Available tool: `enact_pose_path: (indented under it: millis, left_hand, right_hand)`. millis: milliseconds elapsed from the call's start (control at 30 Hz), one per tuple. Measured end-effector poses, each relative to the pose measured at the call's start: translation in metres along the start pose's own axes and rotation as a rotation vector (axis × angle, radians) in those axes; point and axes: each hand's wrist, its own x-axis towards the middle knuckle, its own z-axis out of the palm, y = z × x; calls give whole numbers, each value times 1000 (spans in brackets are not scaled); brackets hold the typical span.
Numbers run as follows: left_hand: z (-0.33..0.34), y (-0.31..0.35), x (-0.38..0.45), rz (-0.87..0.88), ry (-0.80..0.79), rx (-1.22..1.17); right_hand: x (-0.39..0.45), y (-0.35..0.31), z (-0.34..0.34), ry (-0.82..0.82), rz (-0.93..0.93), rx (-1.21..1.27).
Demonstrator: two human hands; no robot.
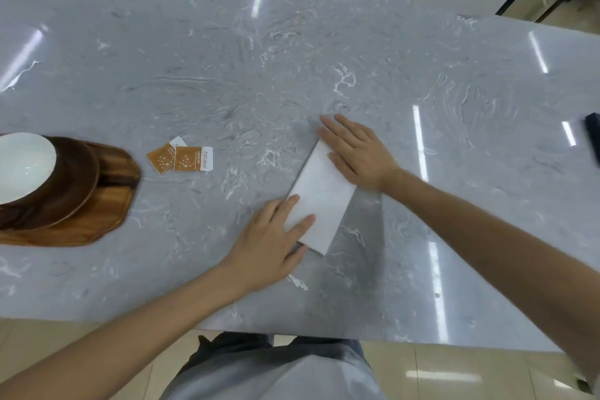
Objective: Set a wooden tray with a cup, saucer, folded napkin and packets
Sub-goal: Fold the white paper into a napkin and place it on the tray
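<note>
The napkin [319,195] lies folded into a long strip on the marble table [292,58], its long axis running from near-left to far-right. The left hand [272,243] presses flat on its near end, the right hand [355,153] on its far end, fingers of both straight and slightly spread. The wooden tray [110,204] sits well off to the left, nearer the left hand.

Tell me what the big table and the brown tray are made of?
The table looks like polished stone, maybe marble: grey with white veins and shiny light streaks. The tray looks like varnished wood: brown grain stripes show.
</note>
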Motion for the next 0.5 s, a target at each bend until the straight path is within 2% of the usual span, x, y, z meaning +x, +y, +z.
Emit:
enact_pose_path:
  millis: [100,200,333,500]
  left_hand:
    - [-8,-11,3,125,19,-65]
    - [-10,-16,3,332,30,-77]
    - [-14,-28,11,459,46,-80]
    - [-19,-31,20,640,107,81]
  right_hand:
    - [-48,-45,0,216,300,246]
    - [-111,-100,0,237,440,472]
    - [-166,-146,0,176,472,531]
    - [-171,-153,4,270,433,390]
